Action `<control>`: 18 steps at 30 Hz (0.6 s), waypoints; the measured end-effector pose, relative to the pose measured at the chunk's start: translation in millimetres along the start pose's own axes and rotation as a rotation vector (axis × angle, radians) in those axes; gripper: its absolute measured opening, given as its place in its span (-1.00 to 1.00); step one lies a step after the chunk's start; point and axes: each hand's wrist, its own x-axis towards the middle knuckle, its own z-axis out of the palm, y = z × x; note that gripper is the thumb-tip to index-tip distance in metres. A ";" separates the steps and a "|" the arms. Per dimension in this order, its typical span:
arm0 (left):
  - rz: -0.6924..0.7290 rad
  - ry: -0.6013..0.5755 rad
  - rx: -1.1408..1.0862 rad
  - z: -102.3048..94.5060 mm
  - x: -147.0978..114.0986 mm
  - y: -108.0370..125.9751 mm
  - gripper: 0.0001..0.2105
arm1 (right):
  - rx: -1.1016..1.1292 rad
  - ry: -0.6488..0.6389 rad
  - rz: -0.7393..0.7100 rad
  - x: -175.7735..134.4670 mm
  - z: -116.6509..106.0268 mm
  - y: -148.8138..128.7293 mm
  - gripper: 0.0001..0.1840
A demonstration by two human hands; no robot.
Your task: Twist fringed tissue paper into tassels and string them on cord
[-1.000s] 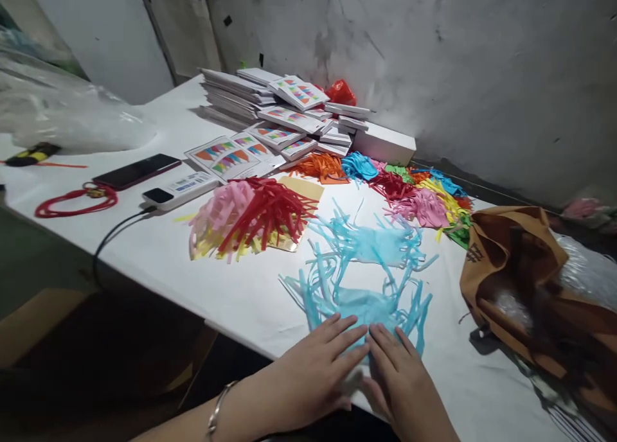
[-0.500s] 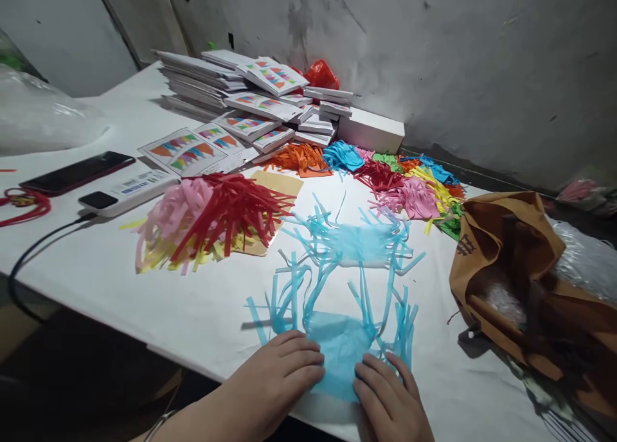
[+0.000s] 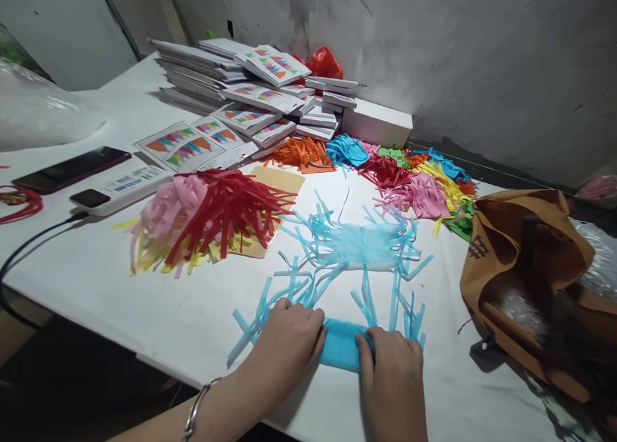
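A light blue tissue-paper tassel (image 3: 340,344) lies near the front edge of the white table, its middle folded into a narrow band and its cut strips fanning out to both sides. My left hand (image 3: 294,336) grips the band's left end with curled fingers. At the right end, my right hand (image 3: 389,358) closes on it, thumb against the near face. Some strips are hidden under my hands. Just beyond lies another blue fringed tissue sheet (image 3: 369,243), spread flat, with strips at both ends.
Pink, red and yellow tassels (image 3: 212,214) lie on a tan sheet (image 3: 277,182) at left. Behind are more coloured tassels (image 3: 419,194), stacked printed packets (image 3: 263,98) and a white box (image 3: 378,122). A phone (image 3: 72,169), a cabled white device (image 3: 120,188) and a brown bag (image 3: 496,288) flank them.
The near blue tissue's middle has gone from a wide, flat sheet to a narrower folded band. My flat fingers have curled and closed on its two ends.
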 end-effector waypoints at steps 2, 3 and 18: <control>0.003 -0.024 0.005 1.4 1.4 -1.3 -0.81 | -0.084 0.035 0.014 1.3 -0.8 0.6 -0.72; 0.006 -0.033 0.005 1.7 1.5 -2.0 -0.82 | -0.131 0.071 0.011 0.9 -2.3 2.4 -0.74; 0.014 0.025 -0.077 -2.3 -5.6 -5.6 -0.91 | 0.082 -0.044 -0.533 -17.9 -4.2 21.3 -0.69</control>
